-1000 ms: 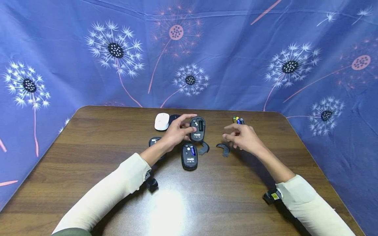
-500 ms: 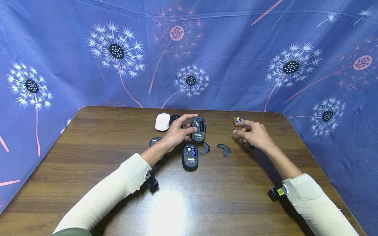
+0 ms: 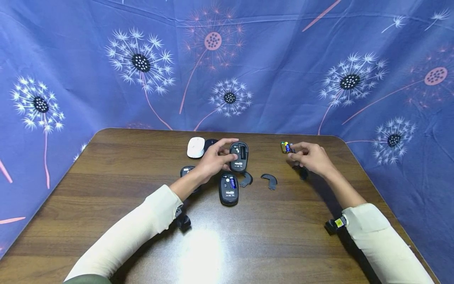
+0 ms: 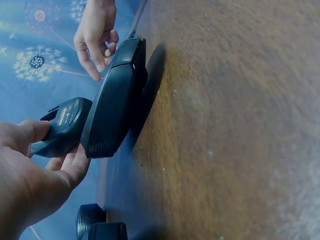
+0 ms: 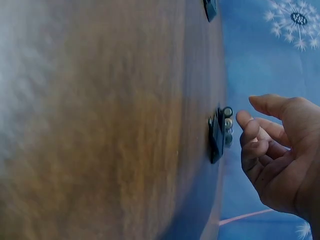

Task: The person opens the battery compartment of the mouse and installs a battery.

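Note:
My left hand [image 3: 216, 157] holds a black computer mouse [image 3: 242, 152] by its side, its underside turned up. The battery slot in that mouse is uncovered and looks bare. Just in front of it lies another upturned mouse [image 3: 228, 193], with a blue battery [image 3: 232, 182] in its slot. At the right, my right hand [image 3: 312, 157] hovers with its fingertips beside several small batteries [image 3: 285, 147]. In the right wrist view the thumb and index finger are apart, and the batteries [image 5: 228, 122] stand beyond them.
Two curved black battery covers [image 3: 246, 179] [image 3: 271, 181] lie mid-table, and another dark cover [image 3: 302, 172] is partly under my right hand. A white mouse [image 3: 196, 147] and a dark mouse [image 3: 210, 144] sit at the back left. One more mouse [image 3: 186, 170] is partly behind my left forearm.
My right hand has moved right, away from the cover at mid-table, and come to the batteries, which show more now. My left hand keeps the mouse in the same place.

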`<state>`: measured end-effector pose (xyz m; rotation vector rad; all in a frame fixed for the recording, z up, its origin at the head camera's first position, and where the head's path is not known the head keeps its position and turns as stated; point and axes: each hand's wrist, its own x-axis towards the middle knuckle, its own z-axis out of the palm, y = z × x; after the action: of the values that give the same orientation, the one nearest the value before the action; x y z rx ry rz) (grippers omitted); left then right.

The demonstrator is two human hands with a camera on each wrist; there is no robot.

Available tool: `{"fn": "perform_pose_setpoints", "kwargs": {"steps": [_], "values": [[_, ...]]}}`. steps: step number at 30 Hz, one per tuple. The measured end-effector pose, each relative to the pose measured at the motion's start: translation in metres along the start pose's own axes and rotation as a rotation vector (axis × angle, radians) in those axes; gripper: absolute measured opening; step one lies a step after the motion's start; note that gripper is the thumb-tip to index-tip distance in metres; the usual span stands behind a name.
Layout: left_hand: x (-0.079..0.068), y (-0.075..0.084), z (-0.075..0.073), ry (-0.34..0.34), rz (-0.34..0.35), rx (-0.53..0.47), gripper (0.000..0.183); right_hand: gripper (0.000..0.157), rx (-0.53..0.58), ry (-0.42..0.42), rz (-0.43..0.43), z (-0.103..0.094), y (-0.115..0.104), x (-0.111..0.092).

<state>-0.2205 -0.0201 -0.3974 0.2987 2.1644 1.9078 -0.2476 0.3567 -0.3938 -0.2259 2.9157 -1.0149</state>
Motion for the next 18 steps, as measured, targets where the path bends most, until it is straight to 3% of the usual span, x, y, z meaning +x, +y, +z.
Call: {"fn": "perform_pose_setpoints", "kwargs": {"steps": [18], "values": [[0.001, -0.001, 0.001, -0.007, -0.001, -0.001, 0.059, 0.053, -0.009, 0.006, 0.075, -0.003, 0.019, 0.008]]}}
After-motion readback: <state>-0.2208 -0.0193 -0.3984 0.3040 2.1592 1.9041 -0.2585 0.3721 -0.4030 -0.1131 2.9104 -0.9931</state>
